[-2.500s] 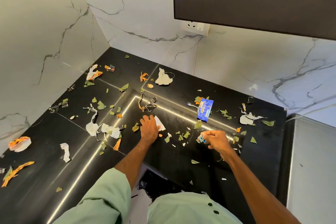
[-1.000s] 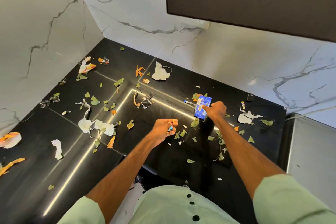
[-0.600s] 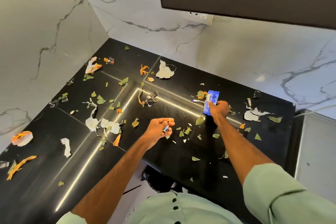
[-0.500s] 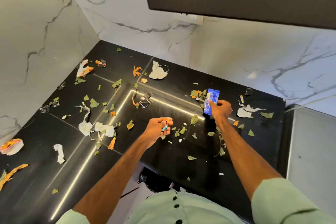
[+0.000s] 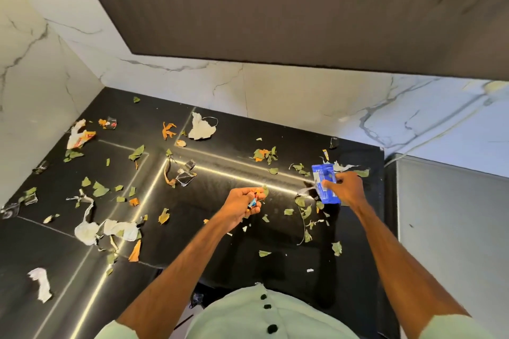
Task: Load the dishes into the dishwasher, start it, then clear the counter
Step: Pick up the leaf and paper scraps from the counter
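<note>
The black counter (image 5: 220, 250) is strewn with green leaf bits, orange peel and torn white paper. My right hand (image 5: 345, 187) grips a blue wrapper (image 5: 323, 183) and holds it just above the counter near the right end. My left hand (image 5: 242, 205) is cupped around several small scraps (image 5: 254, 199), among them a blue-and-red bit and a green leaf piece, over the counter's middle. A crumpled white paper (image 5: 202, 129) lies near the back wall. More white paper (image 5: 110, 230) lies at the left front.
A dark wall cabinet (image 5: 275, 8) hangs low over the counter. Marble walls close the back and left. A grey appliance top (image 5: 451, 228) adjoins the counter on the right. Clear plastic scraps (image 5: 187, 172) and an orange-printed wrapper (image 5: 80, 136) lie farther back.
My right hand reached back to the blue wrapper, took hold of it and lifted it off the counter to the right. My left hand turned palm up, holding the gathered scraps.
</note>
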{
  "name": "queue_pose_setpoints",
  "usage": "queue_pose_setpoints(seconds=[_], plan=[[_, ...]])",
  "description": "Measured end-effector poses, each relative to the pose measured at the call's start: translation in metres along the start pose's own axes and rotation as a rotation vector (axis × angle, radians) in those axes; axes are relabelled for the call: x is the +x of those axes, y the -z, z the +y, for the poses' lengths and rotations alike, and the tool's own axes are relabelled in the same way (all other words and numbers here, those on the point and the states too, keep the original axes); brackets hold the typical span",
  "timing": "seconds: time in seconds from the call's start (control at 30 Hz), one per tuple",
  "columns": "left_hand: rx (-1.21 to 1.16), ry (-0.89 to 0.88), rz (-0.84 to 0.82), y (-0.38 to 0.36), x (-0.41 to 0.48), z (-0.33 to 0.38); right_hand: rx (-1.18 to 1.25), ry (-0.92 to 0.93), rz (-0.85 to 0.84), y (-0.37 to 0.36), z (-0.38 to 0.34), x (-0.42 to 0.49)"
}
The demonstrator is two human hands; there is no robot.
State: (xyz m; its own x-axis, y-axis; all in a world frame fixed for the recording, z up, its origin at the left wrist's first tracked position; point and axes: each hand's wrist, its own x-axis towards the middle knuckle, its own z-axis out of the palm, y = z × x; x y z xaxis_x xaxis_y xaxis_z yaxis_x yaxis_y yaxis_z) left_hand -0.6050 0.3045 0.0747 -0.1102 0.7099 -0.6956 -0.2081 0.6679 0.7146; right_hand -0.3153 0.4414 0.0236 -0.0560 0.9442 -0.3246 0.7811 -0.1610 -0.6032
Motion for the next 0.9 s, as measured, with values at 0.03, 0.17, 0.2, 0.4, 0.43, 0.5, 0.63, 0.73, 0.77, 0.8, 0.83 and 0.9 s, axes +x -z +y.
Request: queue_pose_setpoints(seconds=[0.03, 0.17, 0.2, 0.4, 0.43, 0.5, 0.63, 0.73, 0.77, 0.8, 0.83, 0.9], plan=[[0.005, -0.003, 0.006, 0.001, 0.001, 0.003, 0.004, 0.015, 0.008, -0.002, -0.002, 0.001], [-0.01, -0.019, 0.042, 0.008, 0.006, 0.012, -0.041, 0.05, 0.09, -0.004, -0.003, 0.009], [-0.016, -0.021, 0.05, 0.009, 0.007, 0.013, -0.08, 0.078, 0.123, -0.002, -0.002, 0.013], [-0.024, -0.022, 0.048, 0.007, 0.006, 0.014, -0.305, 0.069, 0.046, -0.003, 0.009, 0.03], [-0.02, -0.023, 0.047, 0.007, 0.005, 0.012, -0.31, 0.057, 0.032, -0.007, 0.008, 0.026], [-0.021, -0.025, 0.048, 0.009, 0.001, 0.008, -0.298, 0.05, 0.06, -0.018, 0.005, 0.014], [-0.04, -0.015, 0.061, 0.016, -0.005, -0.002, -0.431, 0.137, 0.135, -0.029, -0.006, -0.013], [-0.054, 0.001, 0.074, 0.022, -0.007, -0.006, -0.45, 0.184, 0.134, -0.029, -0.006, -0.02], [-0.059, 0.006, 0.078, 0.023, -0.008, -0.007, -0.394, 0.185, 0.145, -0.028, -0.004, -0.018], [-0.064, 0.01, 0.081, 0.025, -0.009, -0.007, -0.307, 0.18, 0.15, -0.026, -0.003, -0.016], [-0.07, 0.012, 0.083, 0.026, -0.009, -0.007, -0.221, 0.167, 0.151, -0.024, -0.003, -0.014], [-0.072, 0.013, 0.084, 0.027, -0.009, -0.006, -0.128, 0.145, 0.164, -0.016, -0.005, -0.005]])
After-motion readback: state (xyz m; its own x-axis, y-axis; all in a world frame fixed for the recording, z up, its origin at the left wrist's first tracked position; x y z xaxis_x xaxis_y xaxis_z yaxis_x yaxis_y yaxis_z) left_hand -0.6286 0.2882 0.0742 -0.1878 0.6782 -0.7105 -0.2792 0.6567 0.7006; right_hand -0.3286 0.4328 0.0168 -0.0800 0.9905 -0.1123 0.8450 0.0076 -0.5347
